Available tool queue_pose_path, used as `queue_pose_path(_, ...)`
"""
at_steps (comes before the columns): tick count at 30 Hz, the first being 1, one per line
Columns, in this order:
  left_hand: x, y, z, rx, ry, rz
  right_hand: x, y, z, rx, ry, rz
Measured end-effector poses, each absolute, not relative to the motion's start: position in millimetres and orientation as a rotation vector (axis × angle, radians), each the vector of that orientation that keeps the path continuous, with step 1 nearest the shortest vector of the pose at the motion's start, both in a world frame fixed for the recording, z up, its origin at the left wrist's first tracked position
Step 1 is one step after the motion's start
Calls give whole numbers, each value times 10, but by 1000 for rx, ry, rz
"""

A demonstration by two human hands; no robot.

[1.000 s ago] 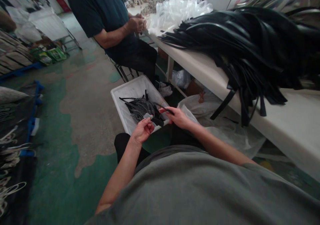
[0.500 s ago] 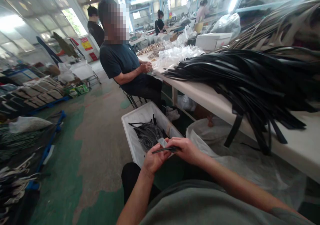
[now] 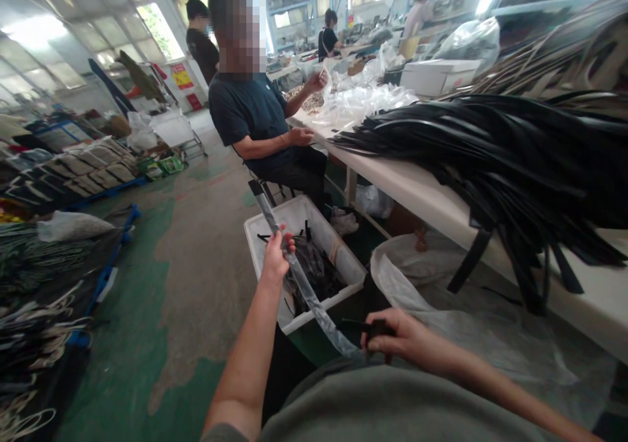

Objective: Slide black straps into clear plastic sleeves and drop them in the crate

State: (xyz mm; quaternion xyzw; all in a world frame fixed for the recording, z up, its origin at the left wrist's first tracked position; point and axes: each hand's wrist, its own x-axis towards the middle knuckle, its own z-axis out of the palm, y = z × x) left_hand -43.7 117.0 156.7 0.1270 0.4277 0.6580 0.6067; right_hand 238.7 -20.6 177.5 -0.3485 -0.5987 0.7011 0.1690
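Note:
A long strap [image 3: 310,296] with a shiny, clear-looking plastic covering and a black upper end slants down across the view. My left hand [image 3: 279,254] is closed around its upper part, above the white bin. Lower right, in front of my shirt, my right hand [image 3: 392,335] is closed on a dark, thin-tipped object [image 3: 375,327] whose kind I cannot make out. The strap's lower end reaches close to that hand; whether the fingers also grip it is hidden. Below the left hand, the white plastic bin [image 3: 275,321] holds a tangle of dark strips [image 3: 318,262].
A big bundle of black straps [image 3: 471,141] hangs over the edge of the table [image 3: 417,190] at right. A seated person [image 3: 252,108] works beyond the bin. Clear plastic sheeting [image 3: 441,324] lies under the table. Pallets of goods [image 3: 98,272] stand at left.
My hands were together over the bin and have moved apart, the left up and away, the right down towards my body. The strap now stretches out at length. The seated person's hands have separated.

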Motion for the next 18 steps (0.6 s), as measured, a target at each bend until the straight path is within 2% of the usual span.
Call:
queue_pose_path(6, -180, 420, 1427, 687, 877, 1150, 2126, 463, 2081, -1050, -1499, 1585)
queue_pose_path(11, -79, 11, 1345, 852, 956, 891, 2042, 867, 2251, -848, -1487, 1531)
queue_pose_path(15, -90, -74, 1266, 922, 958, 780, 2004, 835, 2287, -762, -1644, 1531)
queue_pose_path(18, -109, 15, 1218, 1073, 919, 872, 1916, 737, 2265, -826, -1849, 1339)
